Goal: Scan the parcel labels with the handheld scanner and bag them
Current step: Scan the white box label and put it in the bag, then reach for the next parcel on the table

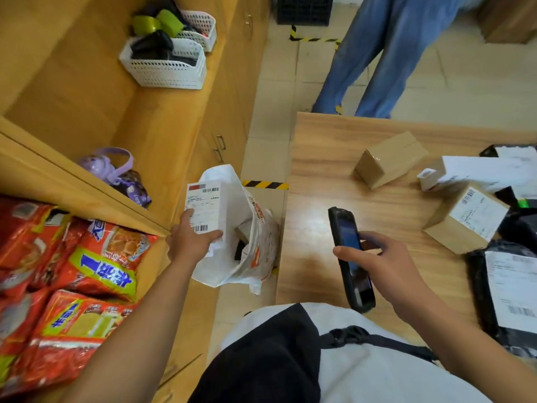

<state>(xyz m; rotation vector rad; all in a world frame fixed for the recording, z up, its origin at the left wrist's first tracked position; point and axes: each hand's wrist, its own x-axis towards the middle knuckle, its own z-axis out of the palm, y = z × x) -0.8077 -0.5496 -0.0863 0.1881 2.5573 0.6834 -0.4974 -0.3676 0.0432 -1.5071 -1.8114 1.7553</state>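
Two brown cardboard boxes near the wooden tabletop's right edge. My left hand grips a white labelled parcel, right hand a black scanner.

The wooden table has bare room on its left side, under the handheld scanner. Its right side is crowded with cardboard boxes and black mailers. The white bag stands open between table and shelf; a white parcel covers part of its mouth.
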